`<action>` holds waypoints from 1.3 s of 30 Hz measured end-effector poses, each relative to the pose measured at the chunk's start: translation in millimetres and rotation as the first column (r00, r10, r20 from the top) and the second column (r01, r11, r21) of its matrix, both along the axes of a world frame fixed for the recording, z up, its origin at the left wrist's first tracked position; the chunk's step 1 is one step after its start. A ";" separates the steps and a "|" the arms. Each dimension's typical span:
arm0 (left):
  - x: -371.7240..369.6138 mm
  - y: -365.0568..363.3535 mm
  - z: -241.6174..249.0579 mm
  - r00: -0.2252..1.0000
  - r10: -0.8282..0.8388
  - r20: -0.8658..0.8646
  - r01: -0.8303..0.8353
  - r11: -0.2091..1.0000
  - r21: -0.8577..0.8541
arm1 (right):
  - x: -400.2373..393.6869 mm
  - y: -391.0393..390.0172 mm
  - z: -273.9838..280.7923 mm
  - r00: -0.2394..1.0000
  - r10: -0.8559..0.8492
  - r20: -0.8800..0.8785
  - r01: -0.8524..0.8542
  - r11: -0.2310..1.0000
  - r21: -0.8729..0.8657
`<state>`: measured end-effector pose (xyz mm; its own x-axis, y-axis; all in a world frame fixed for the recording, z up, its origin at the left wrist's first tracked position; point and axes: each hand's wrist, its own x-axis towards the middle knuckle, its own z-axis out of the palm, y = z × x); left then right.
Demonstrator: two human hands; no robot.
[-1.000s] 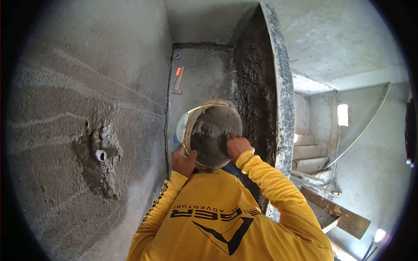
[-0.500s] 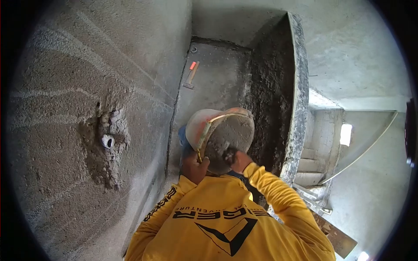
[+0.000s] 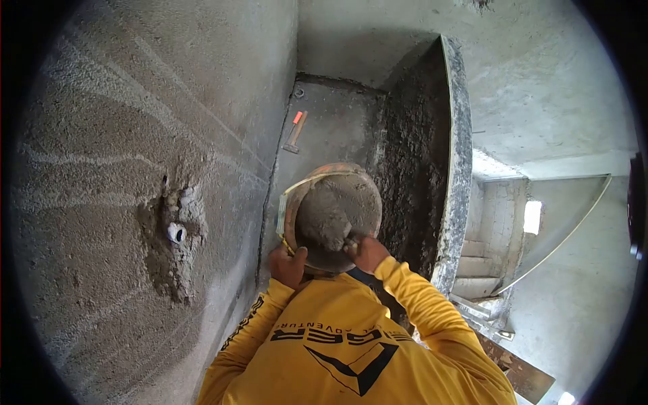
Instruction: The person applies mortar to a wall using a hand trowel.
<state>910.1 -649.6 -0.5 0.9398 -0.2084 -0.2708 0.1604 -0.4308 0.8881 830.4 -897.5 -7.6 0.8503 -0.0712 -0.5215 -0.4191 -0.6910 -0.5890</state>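
I hold an orange bucket point(image 3: 302, 196) of wet grey mortar point(image 3: 331, 216) in front of my chest, tipped toward me. My left hand point(image 3: 288, 265) grips its near rim on the left, by the yellow handle band. My right hand point(image 3: 368, 253) is at the near right rim, its fingers closed on what looks like a small trowel handle dug into the mortar. The blade is hidden. My yellow long sleeves point(image 3: 418, 304) fill the lower middle of the view.
A rough plastered wall with a white pipe stub point(image 3: 176, 233) in a fresh mortar patch stands at left. An orange-handled hammer point(image 3: 295, 133) lies on the concrete floor below. A rough-coated wall end point(image 3: 452, 169) rises at right, with stairs point(image 3: 482, 270) and a plank point(image 3: 516, 368) beyond.
The bucket has tipped back so that its open mouth faces me again. My right hand has slid from the middle of the mortar to the near right rim. The view shifted slightly.
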 end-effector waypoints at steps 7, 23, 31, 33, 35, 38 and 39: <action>18.5 -9.2 -28.9 0.987 0.139 -0.074 -0.142 0.989 -0.037 | 0.7 -19.6 58.9 0.998 -0.051 -0.031 0.043 0.976 -0.214; 32.4 31.6 -13.3 0.967 0.224 -0.117 -0.231 0.972 -0.049 | 35.7 -143.1 11.2 0.310 -0.940 -0.139 0.809 0.184 0.558; 37.6 7.3 -23.6 0.974 0.147 -0.172 -0.180 0.964 -0.195 | -133.2 -33.1 74.8 0.439 -0.897 -0.057 0.860 0.401 0.317; 38.7 2.9 -18.6 0.975 0.100 -0.197 -0.140 0.969 -0.202 | -108.7 -40.2 64.7 0.531 -0.842 0.098 0.820 0.539 0.191; 42.8 -8.2 -14.6 0.986 0.051 -0.160 -0.087 0.970 -0.228 | -68.6 -55.9 57.4 0.638 -0.688 0.345 0.740 0.672 -0.026; 42.6 -22.6 5.6 0.996 0.007 -0.090 -0.030 0.964 -0.265 | -27.4 -101.8 -6.7 0.620 -0.647 0.445 0.759 0.639 -0.127; 42.3 -20.8 1.9 0.996 -0.008 -0.085 -0.013 0.971 -0.240 | -11.4 -115.3 -12.7 0.615 -0.640 0.460 0.771 0.611 -0.181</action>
